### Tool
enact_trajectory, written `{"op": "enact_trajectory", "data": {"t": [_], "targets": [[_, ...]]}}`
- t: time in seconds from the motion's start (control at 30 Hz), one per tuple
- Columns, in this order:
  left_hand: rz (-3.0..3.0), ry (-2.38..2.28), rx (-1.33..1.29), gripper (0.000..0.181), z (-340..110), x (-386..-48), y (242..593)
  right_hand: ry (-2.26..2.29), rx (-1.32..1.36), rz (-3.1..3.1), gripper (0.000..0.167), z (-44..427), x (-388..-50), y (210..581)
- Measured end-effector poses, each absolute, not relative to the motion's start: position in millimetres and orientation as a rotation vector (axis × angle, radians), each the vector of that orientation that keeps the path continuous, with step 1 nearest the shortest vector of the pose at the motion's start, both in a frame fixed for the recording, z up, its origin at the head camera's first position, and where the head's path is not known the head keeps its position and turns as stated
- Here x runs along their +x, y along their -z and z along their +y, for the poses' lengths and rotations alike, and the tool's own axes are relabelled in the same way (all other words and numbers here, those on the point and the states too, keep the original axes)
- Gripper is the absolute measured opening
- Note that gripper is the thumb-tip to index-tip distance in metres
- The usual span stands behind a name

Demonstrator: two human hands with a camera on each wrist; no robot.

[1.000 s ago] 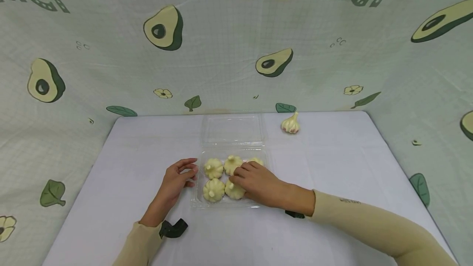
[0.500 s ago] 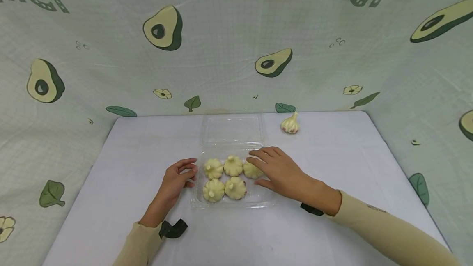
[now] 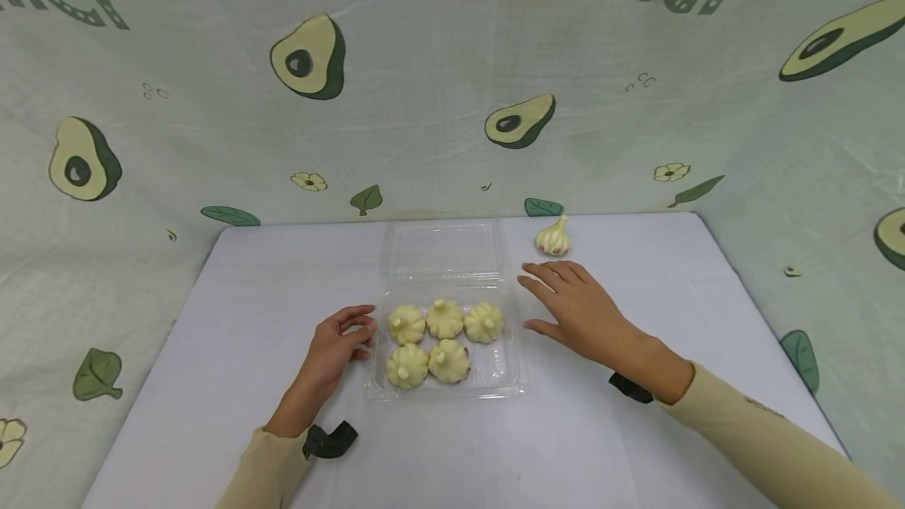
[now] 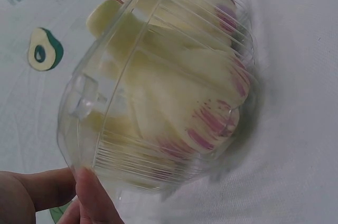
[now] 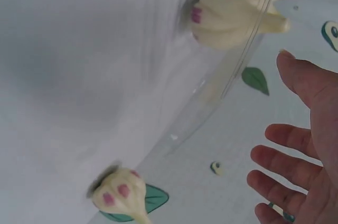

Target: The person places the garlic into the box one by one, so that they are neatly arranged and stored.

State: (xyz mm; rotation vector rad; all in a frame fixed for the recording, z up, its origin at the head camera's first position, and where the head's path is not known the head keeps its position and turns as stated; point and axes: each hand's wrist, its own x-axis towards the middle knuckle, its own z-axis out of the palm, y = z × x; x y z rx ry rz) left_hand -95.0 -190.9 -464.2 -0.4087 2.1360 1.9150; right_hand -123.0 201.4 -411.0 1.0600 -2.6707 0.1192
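A clear plastic clamshell container lies open, its lid folded back toward the wall. Several garlic bulbs sit in its base in two rows, stems up; no bulb stands in the front right corner. My left hand pinches the container's left rim between thumb and fingers, also seen close in the left wrist view. To the right of the container, my right hand hovers with spread fingers and holds nothing. Beyond it, a single garlic bulb rests near the table's back edge, also visible low in the right wrist view.
A white cloth covers the table. Behind and at both sides hangs a pale curtain printed with avocados and leaves. Black straps with small mounts sit at the wrists.
My right hand has let go of a bulb in the container's front middle spot and moved right and back, out past the rim. The left hand has stayed in place.
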Motion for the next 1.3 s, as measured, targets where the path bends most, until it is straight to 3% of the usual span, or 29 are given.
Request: {"op": "enact_trajectory", "data": {"t": [0.63, 1.3], "targets": [[2.119, -1.928, -0.368, 0.044, -192, -96, 462, -0.217, 0.683, -2.863, 0.063, 250, -164, 425], [2.093, -1.931, -0.365, 0.045, -195, -96, 461, -0.317, 0.410, -2.986, 0.074, 260, -200, 447]]}}
